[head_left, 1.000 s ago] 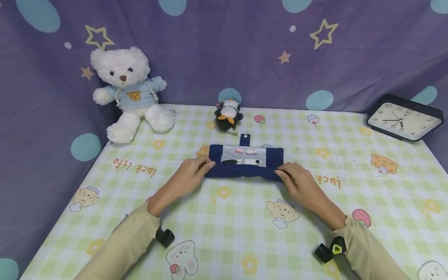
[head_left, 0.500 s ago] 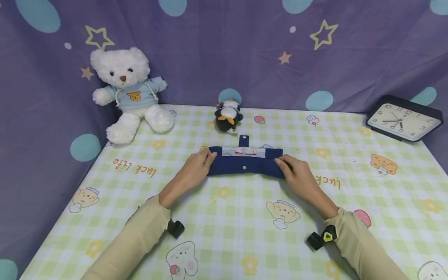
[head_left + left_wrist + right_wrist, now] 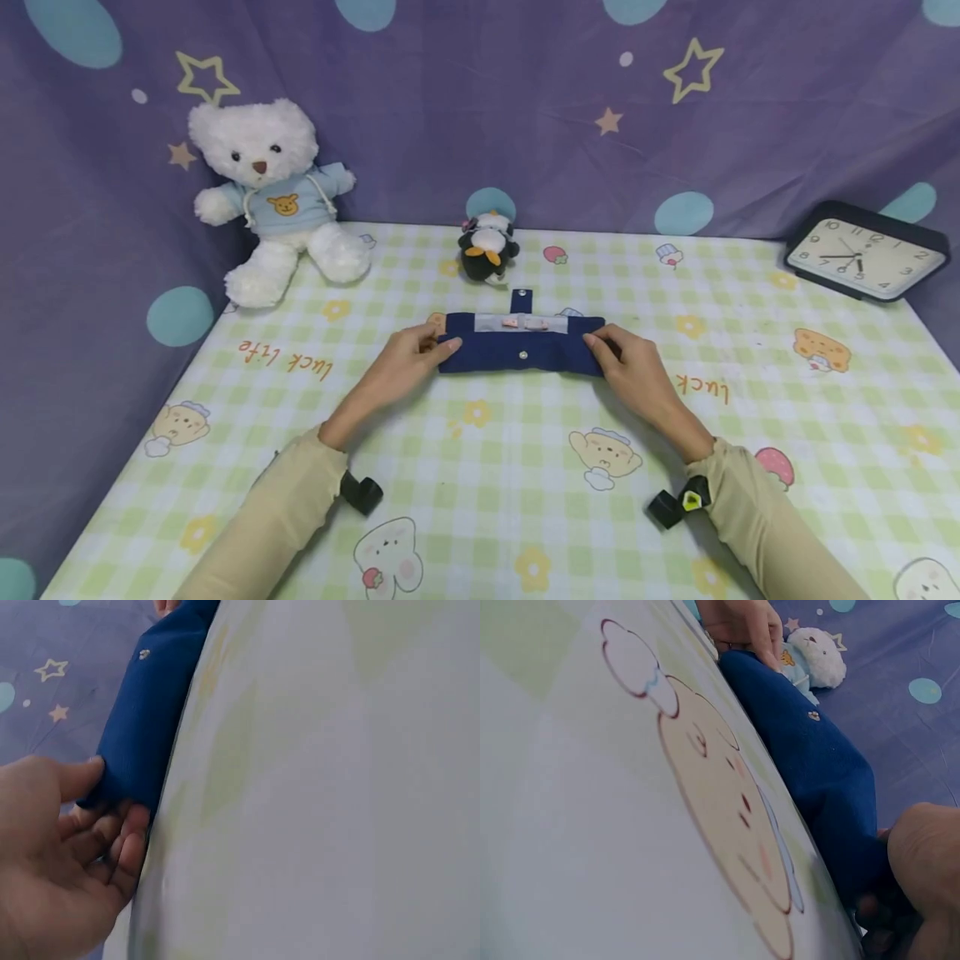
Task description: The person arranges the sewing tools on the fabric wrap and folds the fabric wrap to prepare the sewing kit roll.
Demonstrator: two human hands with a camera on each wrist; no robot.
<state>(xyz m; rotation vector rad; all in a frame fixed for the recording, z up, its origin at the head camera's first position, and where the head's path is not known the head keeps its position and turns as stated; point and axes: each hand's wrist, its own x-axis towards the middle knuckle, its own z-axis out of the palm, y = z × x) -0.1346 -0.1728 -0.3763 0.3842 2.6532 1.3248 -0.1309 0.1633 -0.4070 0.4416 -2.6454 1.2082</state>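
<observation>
A navy cloth roll-up pouch [image 3: 487, 354] lies partly folded on the table, its near part turned up over the grey lining [image 3: 491, 323]. A metal snap [image 3: 523, 355] shows on the folded part; a short snap strap [image 3: 522, 300] sticks out at the far edge. Two small pinkish-white items [image 3: 511, 322] sit in the visible lining strip, too small to identify. My left hand [image 3: 401, 362] pinches the pouch's left end, thumb on top and fingers curled beneath, as the left wrist view shows. At the right end my right hand [image 3: 637, 367] grips the cloth; its fingertips are partly hidden.
Behind the pouch a penguin plush [image 3: 489, 248] lies on the checked tablecloth [image 3: 480, 500]. A white teddy bear [image 3: 281, 200] sits at the back left. In the back right corner stands a black-framed clock [image 3: 866, 252]. A purple curtain [image 3: 525, 108] borders the table.
The near edge has been folded away from me, covering a black-and-white item in the lining and bringing the snap into view. Both hands moved with it; the left has since shifted slightly outward.
</observation>
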